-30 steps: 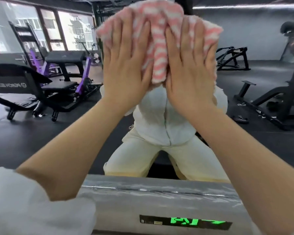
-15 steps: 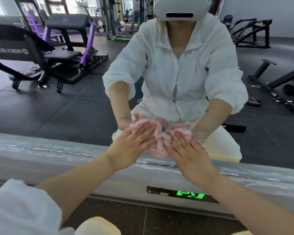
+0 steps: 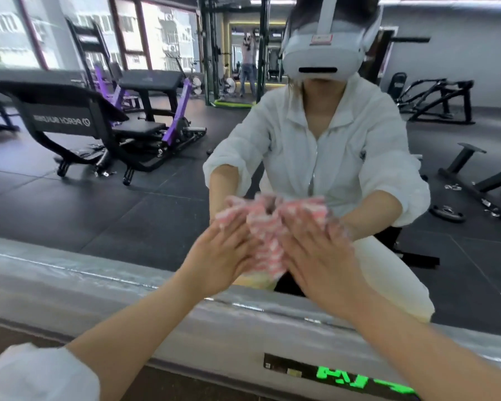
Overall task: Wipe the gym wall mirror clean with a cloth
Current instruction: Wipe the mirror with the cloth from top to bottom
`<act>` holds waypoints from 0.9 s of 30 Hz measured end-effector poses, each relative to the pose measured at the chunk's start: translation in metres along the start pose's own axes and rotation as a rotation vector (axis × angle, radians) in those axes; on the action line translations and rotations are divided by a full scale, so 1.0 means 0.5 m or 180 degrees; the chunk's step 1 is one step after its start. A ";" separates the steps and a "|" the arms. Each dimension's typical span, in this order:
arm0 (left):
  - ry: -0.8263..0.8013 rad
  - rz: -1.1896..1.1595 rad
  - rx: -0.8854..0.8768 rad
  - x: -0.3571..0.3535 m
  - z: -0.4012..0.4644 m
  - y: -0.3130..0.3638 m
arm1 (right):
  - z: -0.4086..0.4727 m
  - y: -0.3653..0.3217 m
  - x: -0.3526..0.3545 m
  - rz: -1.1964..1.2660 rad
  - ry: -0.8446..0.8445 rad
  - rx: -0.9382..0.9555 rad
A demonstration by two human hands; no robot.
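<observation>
A pink-and-white striped cloth (image 3: 268, 244) is bunched flat against the wall mirror (image 3: 122, 204), low on the glass just above its bottom edge. My left hand (image 3: 220, 256) presses the cloth's left side with straight fingers. My right hand (image 3: 318, 256) presses its right side the same way. Both hands and the cloth look blurred. The mirror shows a person in a white jacket and headset crouching, with arms stretched forward to the cloth.
A silvery film-wrapped ledge (image 3: 99, 287) runs under the mirror, with a green-lit label (image 3: 342, 379) on its front. The mirror reflects black and purple gym machines (image 3: 122, 128), a dark rubber floor and a rack (image 3: 434, 99) at the right.
Both hands swept the cloth from high on the mirror down to its lower edge, then shifted it slightly up. The view now takes in the reflected person.
</observation>
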State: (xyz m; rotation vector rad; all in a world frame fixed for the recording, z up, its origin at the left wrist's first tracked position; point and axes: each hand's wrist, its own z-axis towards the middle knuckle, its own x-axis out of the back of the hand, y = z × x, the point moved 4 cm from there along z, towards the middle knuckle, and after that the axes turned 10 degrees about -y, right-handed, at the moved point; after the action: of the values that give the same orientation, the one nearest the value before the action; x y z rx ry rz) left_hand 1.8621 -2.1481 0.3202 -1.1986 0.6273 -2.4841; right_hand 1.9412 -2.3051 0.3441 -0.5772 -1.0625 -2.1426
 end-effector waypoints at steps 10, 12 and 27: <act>0.1234 -0.0341 0.1356 0.323 0.294 -0.280 | 0.378 0.218 0.303 -0.0179 0.0768 -0.1157; 0.1223 -0.0372 0.1554 0.333 0.309 -0.311 | 0.408 0.213 0.323 -0.0158 0.0783 -0.1274; 0.0667 -0.0542 0.1189 0.132 0.112 -0.143 | 0.224 0.046 0.103 -0.0281 0.0919 -0.0365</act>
State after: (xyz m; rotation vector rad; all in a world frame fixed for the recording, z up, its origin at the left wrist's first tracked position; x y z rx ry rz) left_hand 1.8607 -2.1309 0.4314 -0.8908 0.0974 -2.7311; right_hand 1.9335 -2.2427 0.4528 -0.2640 -0.8242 -2.2905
